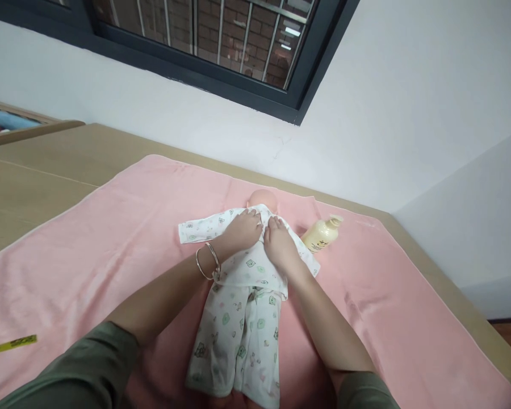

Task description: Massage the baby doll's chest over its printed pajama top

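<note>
Olive-green cloth sleeves (89,360) lead to the left hand (243,229) and right hand (279,241), both open flat, gripping nothing, on the upper body of a bald doll (263,199) in white printed clothes (249,275), lying on a pink blanket (111,255). It looks light and soft-clothed, best held under head and torso.

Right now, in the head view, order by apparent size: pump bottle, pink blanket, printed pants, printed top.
1. Pink blanket
2. Printed pants and printed top: unsure; left hand and right hand partly cover top
3. Pump bottle
</note>
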The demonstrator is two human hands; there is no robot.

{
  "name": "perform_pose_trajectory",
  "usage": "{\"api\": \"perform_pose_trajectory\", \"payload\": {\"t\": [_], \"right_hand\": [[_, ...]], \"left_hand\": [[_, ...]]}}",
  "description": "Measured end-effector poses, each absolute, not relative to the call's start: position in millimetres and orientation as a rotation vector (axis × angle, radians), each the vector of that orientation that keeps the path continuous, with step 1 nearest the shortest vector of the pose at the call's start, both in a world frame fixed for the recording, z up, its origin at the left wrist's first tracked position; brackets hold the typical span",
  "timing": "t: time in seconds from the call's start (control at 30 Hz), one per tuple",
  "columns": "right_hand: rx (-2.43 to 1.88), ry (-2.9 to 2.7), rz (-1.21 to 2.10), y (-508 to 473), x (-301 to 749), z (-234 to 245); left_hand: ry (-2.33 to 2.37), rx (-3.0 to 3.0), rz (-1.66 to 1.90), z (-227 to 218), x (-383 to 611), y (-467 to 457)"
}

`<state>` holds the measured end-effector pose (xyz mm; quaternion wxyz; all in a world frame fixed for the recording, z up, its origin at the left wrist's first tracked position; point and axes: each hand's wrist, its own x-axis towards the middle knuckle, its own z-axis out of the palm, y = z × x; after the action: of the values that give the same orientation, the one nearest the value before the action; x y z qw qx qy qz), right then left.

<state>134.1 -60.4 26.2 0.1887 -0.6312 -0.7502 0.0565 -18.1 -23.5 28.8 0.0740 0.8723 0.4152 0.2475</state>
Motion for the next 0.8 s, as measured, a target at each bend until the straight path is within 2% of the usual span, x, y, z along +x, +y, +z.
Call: {"api": "perform_pose_trajectory", "payload": {"t": [0.17, 0.4, 0.63, 0.8], "right_hand": [[-1.743, -2.086, 0.181, -70, 120, 22], [-1.592, -2.071, 0.292, -45, 151, 32], [-1.836, -2.117, 0.109, -75, 117, 32], [-1.897, -2.147, 0.096, -86, 110, 36]], "left_hand": [[1.270, 2.427, 0.777, 31, -24, -11], [1.382, 2.769, 0.604, 32, -3, -52], [1.342, 2.696, 0.732, 30, -14, -31], [1.496, 2.517, 0.796, 16, -13, -17]]}}
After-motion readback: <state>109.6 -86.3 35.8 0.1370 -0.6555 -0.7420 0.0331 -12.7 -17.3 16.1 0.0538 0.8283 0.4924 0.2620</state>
